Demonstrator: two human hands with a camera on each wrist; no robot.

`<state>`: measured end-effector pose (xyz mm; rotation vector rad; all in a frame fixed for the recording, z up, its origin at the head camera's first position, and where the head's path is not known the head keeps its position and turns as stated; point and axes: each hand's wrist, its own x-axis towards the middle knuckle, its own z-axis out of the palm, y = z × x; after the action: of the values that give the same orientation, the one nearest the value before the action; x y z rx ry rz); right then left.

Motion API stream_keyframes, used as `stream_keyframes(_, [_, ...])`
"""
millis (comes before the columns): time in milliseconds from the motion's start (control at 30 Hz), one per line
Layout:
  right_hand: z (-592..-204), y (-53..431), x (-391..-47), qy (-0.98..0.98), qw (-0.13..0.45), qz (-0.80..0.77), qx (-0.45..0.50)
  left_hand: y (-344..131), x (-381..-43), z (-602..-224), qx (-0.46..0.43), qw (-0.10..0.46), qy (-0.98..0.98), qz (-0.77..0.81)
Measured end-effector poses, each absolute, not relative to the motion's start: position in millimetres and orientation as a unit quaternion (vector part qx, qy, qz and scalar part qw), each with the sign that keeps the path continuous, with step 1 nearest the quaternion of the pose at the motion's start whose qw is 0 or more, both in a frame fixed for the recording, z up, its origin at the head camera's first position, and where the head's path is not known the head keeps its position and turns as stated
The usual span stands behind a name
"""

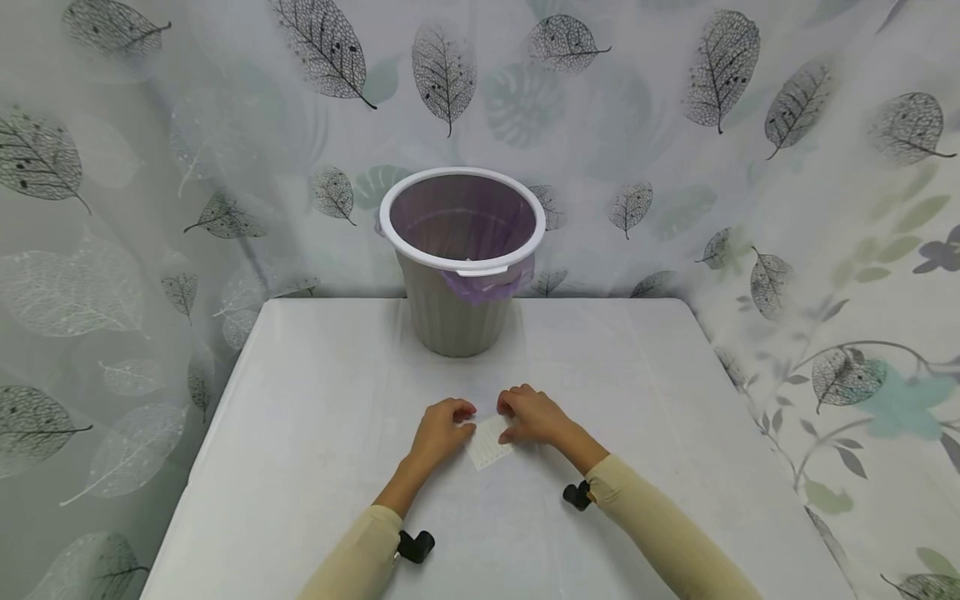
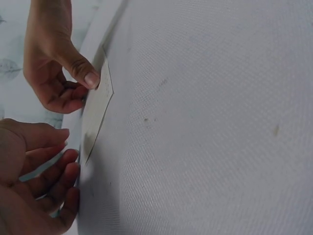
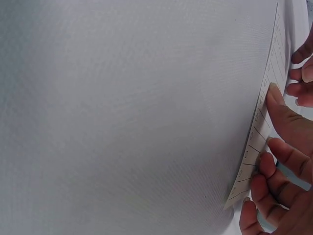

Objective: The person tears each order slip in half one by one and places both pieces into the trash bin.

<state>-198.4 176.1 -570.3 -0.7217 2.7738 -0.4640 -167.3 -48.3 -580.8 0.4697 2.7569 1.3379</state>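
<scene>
A small white paper sheet (image 1: 489,442) lies at the middle of the white table, between the two hands. Printed lines and small boxes run along the sheet (image 3: 250,147) in the right wrist view. My right hand (image 1: 534,418) holds its right side, the thumb (image 3: 275,100) on top and the fingers curled at the edge. Beside the sheet's left corner is my left hand (image 1: 438,435), its fingers loosely bent and apart. Nothing shows between the thumb and fingers of the left hand (image 2: 36,171) in the left wrist view.
A grey bin (image 1: 457,312) with a white rim and a purple liner stands at the table's back edge, beyond the hands. Leaf-patterned curtains (image 1: 592,108) hang behind and along both sides of the white table (image 1: 300,400).
</scene>
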Motion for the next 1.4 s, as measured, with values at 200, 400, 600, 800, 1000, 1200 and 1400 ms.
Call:
stream_keyframes(200, [-569.5,176.1,-197.9,0.947,0.115,-0.157,-0.254,-46.7,-166.5,-582.0,0.156,0.031,0.894,0.42])
stream_keyframes(400, [-571.0,174.9,-198.0,0.948,0.104,-0.139,-0.267,-43.9,-165.9,-580.7,0.159,0.041,0.901,0.403])
stream_keyframes(600, [-571.7,174.8,-199.3,0.949,0.099,-0.125,-0.27,-42.7,-166.0,-577.6,0.167,0.046,0.898,0.405])
stream_keyframes(800, [-575.1,177.0,-197.0,0.952,0.072,-0.126,-0.269,-42.0,-165.5,-578.2,0.173,0.048,0.896,0.407])
stream_keyframes(1000, [-578.2,177.3,-193.7,0.952,0.07,-0.148,-0.26,-40.4,-166.5,-580.1,0.19,0.048,0.89,0.411])
stream_keyframes(1200, [-578.0,178.5,-192.5,0.929,0.057,-0.249,-0.267,-41.1,-167.9,-580.5,0.199,0.033,0.886,0.418])
stream_keyframes(1400, [-570.6,178.6,-194.5,0.895,0.023,-0.363,-0.26,-46.7,-172.5,-572.6,0.178,-0.014,0.882,0.436])
